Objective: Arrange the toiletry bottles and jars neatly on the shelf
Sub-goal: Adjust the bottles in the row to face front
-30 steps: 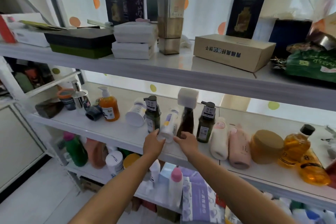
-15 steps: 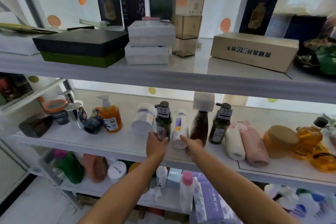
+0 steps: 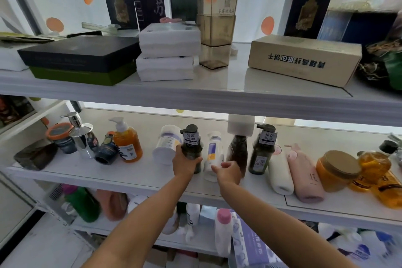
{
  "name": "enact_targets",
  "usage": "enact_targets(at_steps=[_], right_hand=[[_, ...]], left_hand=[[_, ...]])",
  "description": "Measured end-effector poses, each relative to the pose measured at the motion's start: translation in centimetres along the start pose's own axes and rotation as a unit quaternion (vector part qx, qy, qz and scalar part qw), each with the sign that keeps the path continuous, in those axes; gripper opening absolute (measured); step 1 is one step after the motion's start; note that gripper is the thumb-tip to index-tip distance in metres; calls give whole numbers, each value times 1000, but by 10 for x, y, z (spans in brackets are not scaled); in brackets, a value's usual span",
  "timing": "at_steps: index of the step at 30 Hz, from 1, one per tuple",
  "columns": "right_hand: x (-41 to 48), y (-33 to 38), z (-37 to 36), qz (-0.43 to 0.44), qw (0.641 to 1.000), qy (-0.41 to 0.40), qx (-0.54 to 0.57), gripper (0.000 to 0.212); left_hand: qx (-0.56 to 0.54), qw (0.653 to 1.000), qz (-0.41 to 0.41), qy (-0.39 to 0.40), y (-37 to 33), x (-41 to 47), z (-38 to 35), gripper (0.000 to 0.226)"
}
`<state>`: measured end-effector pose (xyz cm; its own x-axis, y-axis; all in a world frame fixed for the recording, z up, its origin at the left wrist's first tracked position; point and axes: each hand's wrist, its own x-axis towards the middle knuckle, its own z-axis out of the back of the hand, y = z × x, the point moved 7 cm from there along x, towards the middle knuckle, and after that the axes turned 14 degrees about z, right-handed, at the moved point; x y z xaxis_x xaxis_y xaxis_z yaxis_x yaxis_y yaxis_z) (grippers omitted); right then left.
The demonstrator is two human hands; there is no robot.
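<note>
From the head view, the only 1 we have, our left hand (image 3: 185,164) sits just left of centre in the frame, fingers wrapped around the lower body of the dark green pump bottle (image 3: 191,148). We judge this low hold suits sliding or straightening the bottle without lifting it, since it stands upright on the middle shelf (image 3: 134,177). Our right hand (image 3: 228,173) is at centre frame, fingers loosely spread and apart, gripping nothing; its fingertips lie at the base of the white bottle with the purple label (image 3: 214,156), whether touching we cannot tell. It probably steadies that bottle so the neighbour does not knock it.

To the right stand a brown bottle with a white cap (image 3: 238,154) and a second dark green pump bottle (image 3: 262,152), both upright and close together, which reads as a row being formed. Left of our left hand a white jar (image 3: 166,144) leans or lies tilted, just beside the held bottle. Further right, a white bottle (image 3: 279,172) and a pink bottle (image 3: 303,174) lie on their sides, touching along their length, with an amber jar (image 3: 335,169) beyond them; these look not yet arranged. At the left of the frame an orange pump bottle (image 3: 128,146) stands upright. We judge the task well short of done.
</note>
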<state>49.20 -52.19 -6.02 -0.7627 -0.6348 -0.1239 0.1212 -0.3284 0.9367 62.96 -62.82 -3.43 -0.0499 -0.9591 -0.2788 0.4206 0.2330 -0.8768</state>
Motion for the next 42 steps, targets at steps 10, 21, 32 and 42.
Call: enact_targets(at_steps=[10, 21, 32, 42], right_hand=[[-6, 50, -42, 216, 962, 166, -30, 73], [-8, 60, -16, 197, 968, 155, 14, 47], [-11, 53, 15, 208, 974, 93, 0, 50], [-14, 49, 34, 238, 970, 53, -13, 51]], left_hand=[[-42, 993, -89, -67, -28, -25, 27, 52], [-82, 988, -81, 104, -38, -24, 14, 39], [50, 956, 175, 230, 32, -22, -45, 42], [-33, 934, 255, 247, 36, -21, -61, 53]])
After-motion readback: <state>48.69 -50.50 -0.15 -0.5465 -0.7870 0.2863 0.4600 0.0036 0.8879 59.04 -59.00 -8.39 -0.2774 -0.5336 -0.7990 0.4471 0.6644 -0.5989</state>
